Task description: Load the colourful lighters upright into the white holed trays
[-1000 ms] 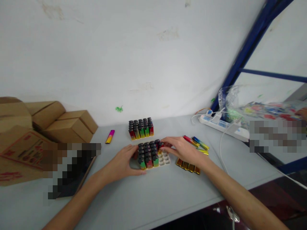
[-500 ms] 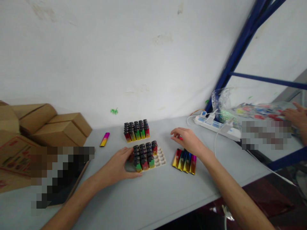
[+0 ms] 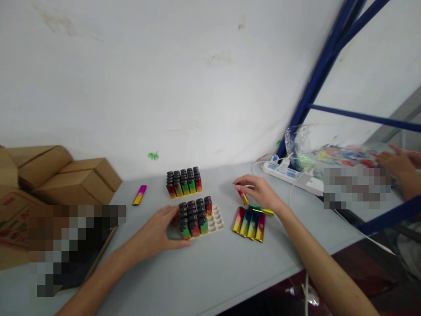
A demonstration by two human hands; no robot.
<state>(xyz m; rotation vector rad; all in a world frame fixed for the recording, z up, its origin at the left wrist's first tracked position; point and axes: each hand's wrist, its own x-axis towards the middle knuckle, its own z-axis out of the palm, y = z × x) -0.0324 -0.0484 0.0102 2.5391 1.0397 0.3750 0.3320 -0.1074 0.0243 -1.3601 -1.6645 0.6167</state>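
Observation:
My left hand grips the left end of a cream tray, its thumb along the front and its fingers behind. Black-topped lighters stand upright in the tray's left part, while round hollows show at its right. My right hand pinches a red-and-yellow lighter near its top, tilted just above the table. Below that hand lie several shiny lighters side by side, with a green-and-gold lighter crosswise behind them.
A full block of lighters stands behind the tray. One purple-and-yellow lighter lies at the left, near cardboard boxes. A power strip with cables lies at the right, by a blue frame. Another person's hand is beyond it.
My right hand has brought the red-and-yellow lighter into clear sight, pinched and tilted. The green-and-gold lighter now shows crosswise. My left hand stays on the tray; the view has shifted slightly.

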